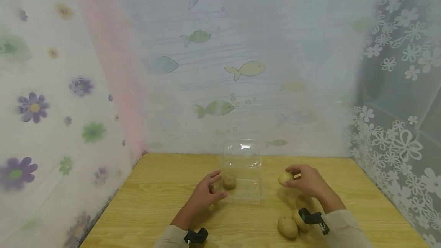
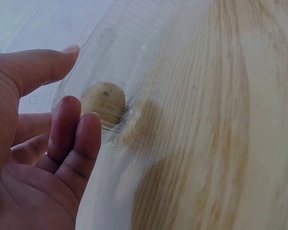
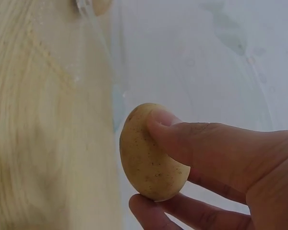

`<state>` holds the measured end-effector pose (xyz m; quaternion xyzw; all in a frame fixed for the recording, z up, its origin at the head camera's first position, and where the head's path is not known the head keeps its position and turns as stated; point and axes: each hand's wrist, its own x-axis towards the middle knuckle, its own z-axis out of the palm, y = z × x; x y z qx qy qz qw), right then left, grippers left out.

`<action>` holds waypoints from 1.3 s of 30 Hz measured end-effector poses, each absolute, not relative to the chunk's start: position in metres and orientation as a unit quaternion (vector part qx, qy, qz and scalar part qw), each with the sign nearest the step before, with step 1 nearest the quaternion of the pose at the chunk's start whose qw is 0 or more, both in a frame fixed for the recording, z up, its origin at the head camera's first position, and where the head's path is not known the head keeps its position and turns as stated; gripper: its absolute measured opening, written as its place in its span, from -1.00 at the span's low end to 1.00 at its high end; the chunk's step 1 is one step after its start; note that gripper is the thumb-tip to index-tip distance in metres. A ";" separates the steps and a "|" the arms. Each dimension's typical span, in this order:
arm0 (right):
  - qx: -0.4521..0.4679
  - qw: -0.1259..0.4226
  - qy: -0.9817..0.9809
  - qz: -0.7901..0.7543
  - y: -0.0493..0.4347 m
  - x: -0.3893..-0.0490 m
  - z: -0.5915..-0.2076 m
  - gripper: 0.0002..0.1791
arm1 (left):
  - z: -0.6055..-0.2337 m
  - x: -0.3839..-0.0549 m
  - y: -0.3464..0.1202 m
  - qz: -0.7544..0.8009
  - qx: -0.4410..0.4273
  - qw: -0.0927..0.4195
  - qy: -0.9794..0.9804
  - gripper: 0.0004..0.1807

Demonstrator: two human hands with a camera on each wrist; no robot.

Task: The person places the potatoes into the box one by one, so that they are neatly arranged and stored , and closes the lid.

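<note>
My right hand pinches a potato between thumb and fingers, above the table to the right of a clear plastic clamshell box. The box has its lid raised at the back. Another potato lies inside, at the left end. Beside that end is my left hand, thumb and fingers apart and loosely bent, fingertips right at the box's wall. In the left wrist view the boxed potato shows through the clear plastic, just beyond the fingers.
Near the right forearm, loose potatoes lie grouped on the wooden table. Behind the table hangs a fish-print curtain, with flowered sheets at left and right. Both wrists wear small black devices.
</note>
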<state>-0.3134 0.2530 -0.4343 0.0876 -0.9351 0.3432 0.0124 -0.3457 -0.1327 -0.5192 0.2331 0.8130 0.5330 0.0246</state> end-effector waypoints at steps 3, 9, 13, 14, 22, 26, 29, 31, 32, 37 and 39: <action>0.097 0.019 -0.934 0.344 0.248 -0.314 -0.428 -0.35 | -0.519 -0.346 -0.132 0.529 0.232 0.022 0.816 -0.16; 0.104 0.023 -0.931 0.349 0.240 -0.318 -0.424 -0.33 | -0.518 -0.345 -0.132 0.522 0.231 0.023 0.821 -0.15; 0.111 0.021 -0.927 0.358 0.235 -0.323 -0.424 -0.29 | -0.518 -0.346 -0.134 0.529 0.233 0.027 0.815 -0.14; 0.113 0.021 -0.925 0.362 0.234 -0.324 -0.424 -0.29 | -0.518 -0.347 -0.134 0.530 0.233 0.028 0.815 -0.14; 0.121 0.020 -0.921 0.371 0.217 -0.328 -0.420 -0.32 | -0.517 -0.345 -0.133 0.542 0.233 0.031 0.807 -0.17; 0.120 0.018 -0.919 0.375 0.207 -0.330 -0.418 -0.31 | -0.516 -0.345 -0.133 0.540 0.233 0.027 0.808 -0.18; 0.123 0.016 -0.915 0.383 0.200 -0.334 -0.419 -0.31 | -0.516 -0.347 -0.133 0.538 0.232 0.027 0.810 -0.17; 0.125 0.016 -0.912 0.389 0.196 -0.337 -0.421 -0.32 | -0.516 -0.348 -0.134 0.537 0.231 0.028 0.811 -0.17; 0.126 0.016 -0.911 0.391 0.194 -0.338 -0.422 -0.32 | -0.516 -0.349 -0.134 0.536 0.231 0.029 0.811 -0.16; 0.130 0.022 -0.907 0.399 0.186 -0.343 -0.425 -0.35 | -0.517 -0.353 -0.135 0.533 0.233 0.029 0.813 -0.16; 0.130 0.024 -0.906 0.402 0.183 -0.344 -0.425 -0.35 | -0.518 -0.354 -0.135 0.532 0.235 0.029 0.813 -0.15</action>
